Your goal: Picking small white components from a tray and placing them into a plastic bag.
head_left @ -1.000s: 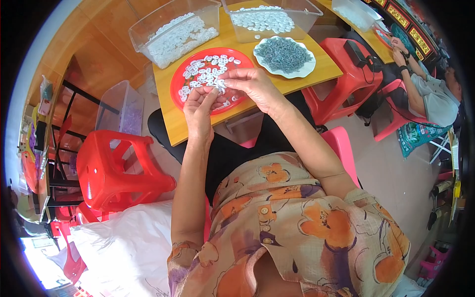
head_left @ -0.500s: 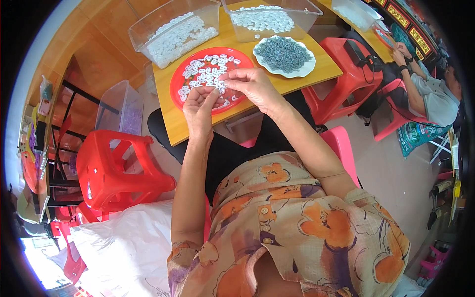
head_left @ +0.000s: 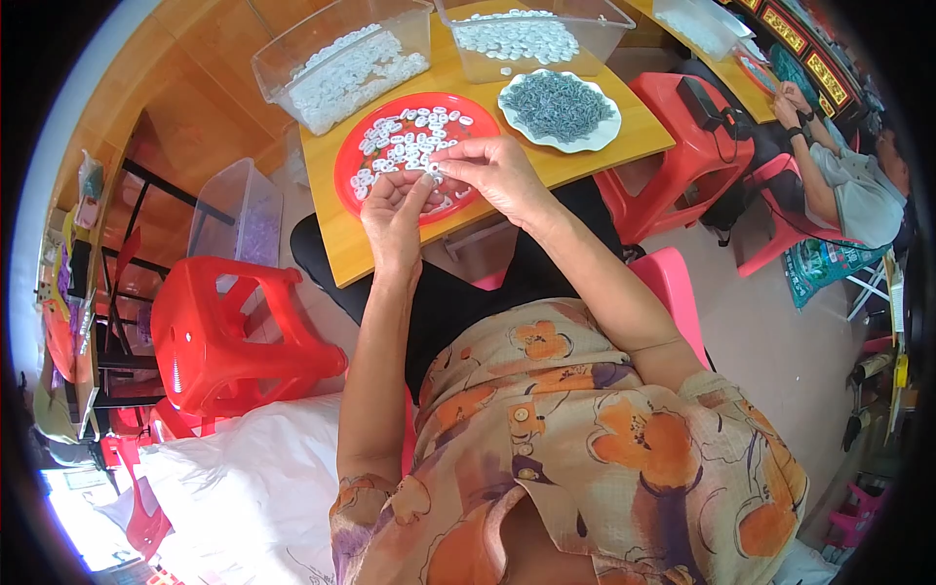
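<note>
My left hand (head_left: 393, 216) and my right hand (head_left: 504, 178) meet over the near side of a round red tray (head_left: 345, 168). Between their fingertips is a small white plastic piece (head_left: 434, 169), pinched from both sides; its exact shape is partly covered by the fingers. Many small white oval pieces with dark marks (head_left: 409, 136) lie scattered in the tray. To the right of the tray, a white scalloped plate (head_left: 603, 137) holds a heap of small grey-blue slender parts (head_left: 558, 105).
Two clear plastic bins, one at the far left (head_left: 276, 80) and one at the far right (head_left: 609, 37), hold white pieces on the yellow table (head_left: 639, 136). Red stools stand left (head_left: 195, 336) and right (head_left: 643, 195). Another person (head_left: 853, 195) sits at the far right.
Both hands stay nearly in place at the tray. The right hand's fingertips have shifted very slightly around the white piece.
</note>
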A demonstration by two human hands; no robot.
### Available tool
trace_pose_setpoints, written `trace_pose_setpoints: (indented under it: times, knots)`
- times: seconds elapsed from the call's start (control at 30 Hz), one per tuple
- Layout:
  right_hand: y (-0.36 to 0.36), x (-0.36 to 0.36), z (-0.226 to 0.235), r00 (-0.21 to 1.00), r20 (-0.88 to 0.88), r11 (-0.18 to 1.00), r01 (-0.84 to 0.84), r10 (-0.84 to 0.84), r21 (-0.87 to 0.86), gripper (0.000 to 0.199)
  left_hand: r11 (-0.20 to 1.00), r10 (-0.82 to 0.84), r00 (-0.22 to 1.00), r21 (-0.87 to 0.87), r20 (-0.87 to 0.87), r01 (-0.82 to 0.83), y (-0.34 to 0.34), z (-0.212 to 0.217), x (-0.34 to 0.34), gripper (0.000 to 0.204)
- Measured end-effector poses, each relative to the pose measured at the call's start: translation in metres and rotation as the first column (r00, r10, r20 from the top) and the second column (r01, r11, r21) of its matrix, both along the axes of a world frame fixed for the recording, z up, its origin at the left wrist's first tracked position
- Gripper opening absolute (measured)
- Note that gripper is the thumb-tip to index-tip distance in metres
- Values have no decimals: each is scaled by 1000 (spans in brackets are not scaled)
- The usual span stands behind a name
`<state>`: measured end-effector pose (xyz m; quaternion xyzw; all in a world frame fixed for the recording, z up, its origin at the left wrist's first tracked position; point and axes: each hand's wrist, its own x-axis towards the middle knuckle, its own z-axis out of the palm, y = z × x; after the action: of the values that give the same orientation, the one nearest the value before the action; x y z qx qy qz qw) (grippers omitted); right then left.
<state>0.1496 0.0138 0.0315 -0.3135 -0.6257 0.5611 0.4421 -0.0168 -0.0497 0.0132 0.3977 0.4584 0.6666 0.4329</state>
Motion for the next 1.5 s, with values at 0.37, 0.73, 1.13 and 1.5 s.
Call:
trace_pose_setpoints:
  times: [0.37, 0.73, 1.13, 1.5]
  knots:
    - [-4, -6, -2, 990, -136, 992, -46, 30, -117, 25, 999, 28, 999, 40, 35, -29, 0, -4, 6, 13]
    - [1, -1, -3, 986, -161, 992, -65, 47, -112, 22, 999, -31, 998, 34, 53, 30, 3, -5, 4, 15]
    - [9, 3, -10, 995, 91, 999, 24, -28, 42, 25, 998, -57, 995, -9, 76, 58, 4, -9, 1, 17]
    - [3, 1, -2, 966, 243, 978, 35, -86, 206, 26, 998, -44, 998, -44, 41, 46, 3, -8, -3, 17]
